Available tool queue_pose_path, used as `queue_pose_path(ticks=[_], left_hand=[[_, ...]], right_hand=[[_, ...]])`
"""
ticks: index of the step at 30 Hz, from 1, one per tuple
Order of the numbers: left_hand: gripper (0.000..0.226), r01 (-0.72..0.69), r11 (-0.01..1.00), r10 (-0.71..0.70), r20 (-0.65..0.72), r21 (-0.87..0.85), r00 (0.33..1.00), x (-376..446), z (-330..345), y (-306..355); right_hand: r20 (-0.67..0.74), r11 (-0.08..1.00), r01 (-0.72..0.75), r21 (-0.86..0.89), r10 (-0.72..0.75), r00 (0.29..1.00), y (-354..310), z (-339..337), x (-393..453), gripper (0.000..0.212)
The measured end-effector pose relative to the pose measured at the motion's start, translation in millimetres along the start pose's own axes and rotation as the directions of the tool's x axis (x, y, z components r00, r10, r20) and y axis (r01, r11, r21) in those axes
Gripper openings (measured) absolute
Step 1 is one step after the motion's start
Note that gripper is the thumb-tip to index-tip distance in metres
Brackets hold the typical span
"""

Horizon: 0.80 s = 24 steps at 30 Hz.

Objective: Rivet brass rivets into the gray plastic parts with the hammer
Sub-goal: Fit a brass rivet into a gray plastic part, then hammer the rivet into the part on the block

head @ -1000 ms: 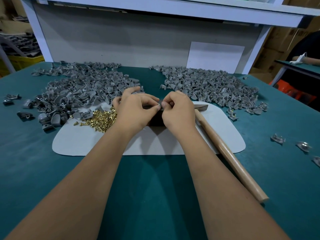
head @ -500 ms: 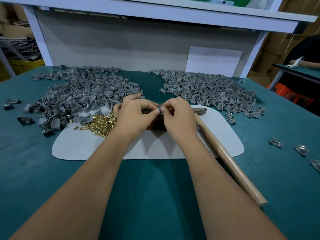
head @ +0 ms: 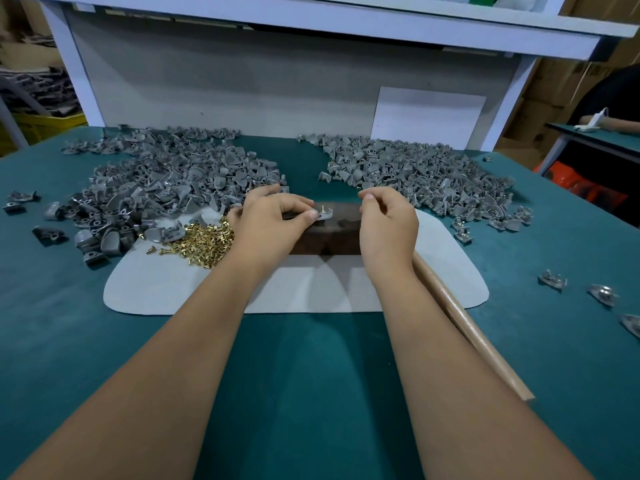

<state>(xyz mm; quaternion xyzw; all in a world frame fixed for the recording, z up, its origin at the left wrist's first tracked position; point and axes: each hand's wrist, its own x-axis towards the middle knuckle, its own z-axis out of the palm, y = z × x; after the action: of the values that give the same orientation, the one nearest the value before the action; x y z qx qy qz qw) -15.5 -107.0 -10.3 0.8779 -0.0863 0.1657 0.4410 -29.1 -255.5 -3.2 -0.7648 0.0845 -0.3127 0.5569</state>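
I see two bare forearms reaching to a dark block [head: 332, 233] that sits on a pale mat [head: 173, 289]. The left hand [head: 270, 223] pinches a gray plastic part [head: 323, 214] on top of the block; a brass rivet [head: 322, 208] stands upright in it. The right hand [head: 386, 223] hovers at the block's right end, apart from the left, fingers loosely curled, holding nothing. Left of the block lies a heap of brass rivets [head: 201, 239]. Gray part piles lie behind the block, left [head: 156, 185] and right [head: 415, 174]. The hammer handle [head: 467, 323] lies right of the block, partly under the right forearm.
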Motion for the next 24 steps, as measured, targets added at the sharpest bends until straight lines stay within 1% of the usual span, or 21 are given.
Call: queue_pose_path(ticks=[5, 10, 13, 15, 16, 18, 20, 21, 22, 24], left_hand=[[0.013, 0.013, 1.000, -0.013, 0.000, -0.021, 1.000, 0, 0, 0], [0.024, 0.013, 0.997, -0.014, -0.014, -0.070, 1.000, -2, 2, 1], [0.025, 0.042, 0.997, -0.044, -0.040, -0.062, 0.998, -6, 4, 6], [0.025, 0.058, 0.998, -0.059, -0.047, -0.032, 0.997, -7, 6, 9], [0.025, 0.065, 0.998, -0.066, -0.050, -0.027, 0.997, -8, 6, 9], [0.024, 0.081, 0.996, -0.084, -0.060, -0.039, 0.995, -9, 7, 9], [0.020, 0.098, 0.994, -0.102, -0.084, -0.045, 0.991, -11, 8, 9], [0.017, 0.103, 0.994, -0.106, -0.097, -0.043, 0.990, -12, 8, 9], [0.014, 0.099, 0.994, -0.102, -0.102, -0.036, 0.990, -12, 8, 9], [0.013, 0.063, 0.998, -0.064, -0.084, -0.019, 0.994, -11, 9, 9]], right_hand=[[0.001, 1.000, -0.023, -0.002, 0.023, 1.000, 1, 1, 1, 0.025], [0.016, 1.000, -0.007, -0.019, 0.007, 1.000, -1, -3, -4, 0.026], [0.012, 0.996, -0.013, -0.086, 0.014, 1.000, -9, -14, -7, 0.027], [0.022, 0.981, -0.022, -0.195, 0.026, 0.999, -12, -28, -5, 0.025], [0.036, 0.955, -0.014, -0.298, 0.026, 0.999, -11, -36, -4, 0.024], [0.065, 0.841, 0.018, -0.540, 0.021, 0.998, -7, -54, -5, 0.021], [0.112, 0.683, 0.021, -0.730, 0.089, 0.990, -4, -70, -10, 0.037], [0.139, 0.613, 0.020, -0.790, 0.147, 0.979, -3, -76, -15, 0.042], [0.173, 0.555, 0.036, -0.831, 0.198, 0.965, -3, -79, -19, 0.039], [0.241, 0.506, 0.088, -0.858, 0.246, 0.939, -4, -82, -24, 0.028]])
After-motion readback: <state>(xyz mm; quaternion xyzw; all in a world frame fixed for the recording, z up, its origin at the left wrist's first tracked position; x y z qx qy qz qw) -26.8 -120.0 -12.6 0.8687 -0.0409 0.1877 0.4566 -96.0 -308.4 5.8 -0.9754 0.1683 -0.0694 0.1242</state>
